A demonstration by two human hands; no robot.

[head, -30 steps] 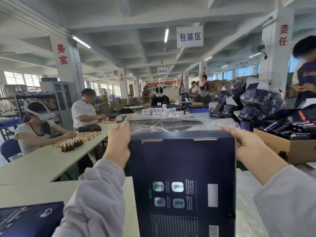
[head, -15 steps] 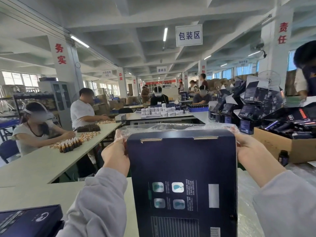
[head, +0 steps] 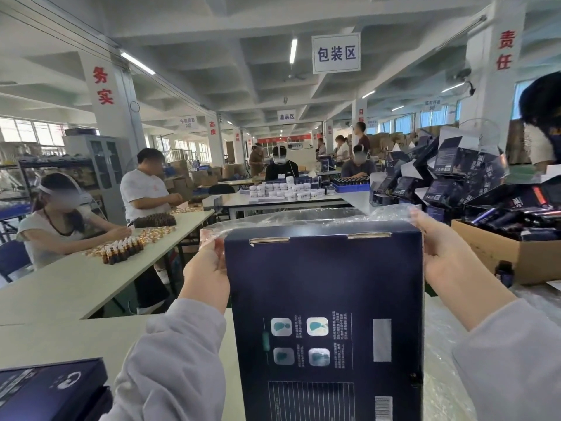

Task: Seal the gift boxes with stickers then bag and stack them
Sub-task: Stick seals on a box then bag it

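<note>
Left hand (head: 206, 273) and right hand (head: 444, 256) grip the upper corners of the upright navy gift box (head: 323, 299), clear plastic bag (head: 387, 212) bunched over its top.

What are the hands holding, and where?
The left hand and right hand grip the gift box by its upper side edges, pinching the clear plastic bag against it there.

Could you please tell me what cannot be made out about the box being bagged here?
- Head view: the far face of the gift box is turned away; any sticker there is unseen.
- Box's lower end: cut off by the frame's bottom edge.
- Fingers of the left hand and right hand: mostly behind the box and clear bag.
- Printed text: too small, blurred.
</note>
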